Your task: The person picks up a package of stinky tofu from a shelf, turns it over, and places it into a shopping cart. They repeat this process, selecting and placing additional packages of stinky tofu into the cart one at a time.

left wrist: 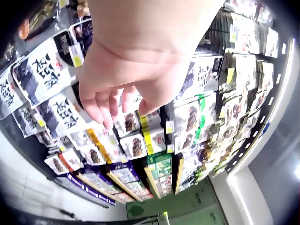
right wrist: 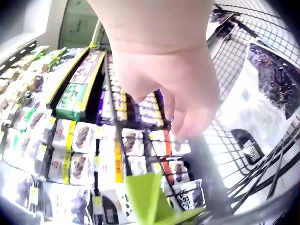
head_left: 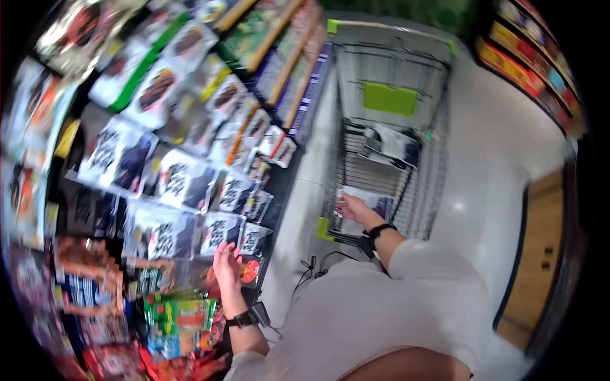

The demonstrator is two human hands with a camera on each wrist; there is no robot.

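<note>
My right hand [head_left: 356, 209] is over the near end of the shopping cart [head_left: 438, 165], fingers loosely bent with nothing between them. Below it, a white-and-dark snack pouch [head_left: 378, 202] lies on the wire floor; the right wrist view shows this pouch [right wrist: 267, 93] beside the hand [right wrist: 171, 93]. Another pouch [head_left: 397, 145] lies farther up the cart. To the left, my left hand [head_left: 227, 267] hovers by the shelf's front edge, close to a row of similar pouches [head_left: 221, 233]. In the left wrist view its fingers [left wrist: 105, 105] hang relaxed and hold nothing.
Tiered shelves of bagged snacks fill the left side, with green packets [head_left: 181, 314] low down. The cart's green corner piece [head_left: 325, 228] stands near the shelf edge. A wooden cabinet [head_left: 530, 254] and a stocked shelf [head_left: 527, 63] are across the aisle. A cable [head_left: 311, 270] dangles between the arms.
</note>
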